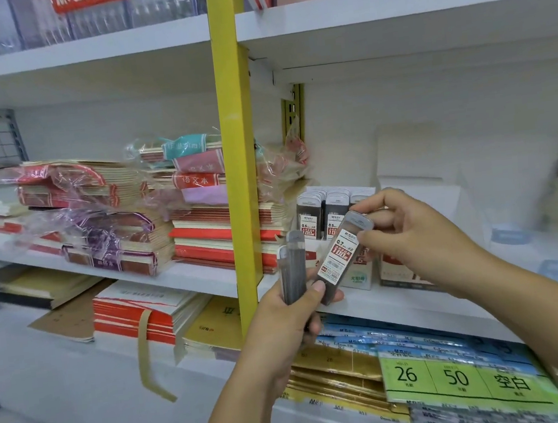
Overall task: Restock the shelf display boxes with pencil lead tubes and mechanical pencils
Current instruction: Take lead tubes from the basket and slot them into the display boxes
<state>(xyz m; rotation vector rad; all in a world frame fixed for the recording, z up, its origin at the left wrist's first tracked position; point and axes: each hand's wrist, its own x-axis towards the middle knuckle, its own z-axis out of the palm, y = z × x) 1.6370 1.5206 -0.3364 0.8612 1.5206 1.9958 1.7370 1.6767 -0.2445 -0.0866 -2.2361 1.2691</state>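
Grey lead tubes, a small upright bundle (pixel 292 268): your left hand (pixel 282 324) grips them, fingers curled round and thumb across the front. Your right hand (pixel 417 231) pinches a single tilted tube (pixel 339 256) near its cap, label reading 0.7, lower end at your left thumb. Just behind, the display box (pixel 358 278) on the white shelf (pixel 400 296) holds upright rows of 0.5 tubes (pixel 309 218). A yellow post (pixel 236 147) stands left; notebook stacks (pixel 203 226) lie beyond it.

The person's left hand (pixel 282 317) and right hand (pixel 421 234) were bare, the left thumb's nail (pixel 319 287) short and plain. The left forearm (pixel 236 412) and right forearm (pixel 538 304) were likewise bare.
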